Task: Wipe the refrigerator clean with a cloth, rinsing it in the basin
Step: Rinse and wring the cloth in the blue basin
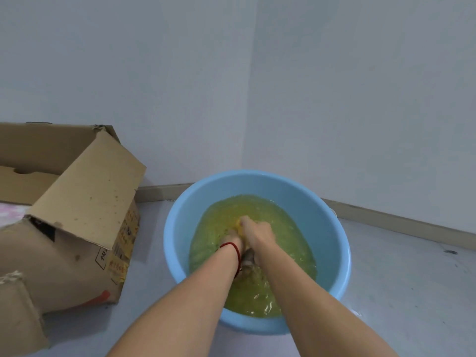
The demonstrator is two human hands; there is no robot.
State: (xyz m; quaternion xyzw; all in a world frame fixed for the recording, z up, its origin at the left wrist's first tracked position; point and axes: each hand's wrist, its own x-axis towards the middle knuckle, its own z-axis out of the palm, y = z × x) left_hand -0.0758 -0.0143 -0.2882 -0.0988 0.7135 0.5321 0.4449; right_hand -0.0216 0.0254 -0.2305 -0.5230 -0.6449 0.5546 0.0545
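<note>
In a grey room corner, a blue basin (177, 243) sits on the floor; left hand (232, 239) and right hand (256, 234) clutch the submerged yellow cloth (243, 224), rinsing. Wringing likely comes next.

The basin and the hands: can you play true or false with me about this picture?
1. The basin is blue. True.
2. Both hands are in the water. True: the left hand and right hand hold a yellow cloth there.
3. The water is clear. False: it looks yellowish-green.
4. The cardboard box is right of the basin. False: it is left.
5. The red string is on the right wrist. False: the left.
</note>
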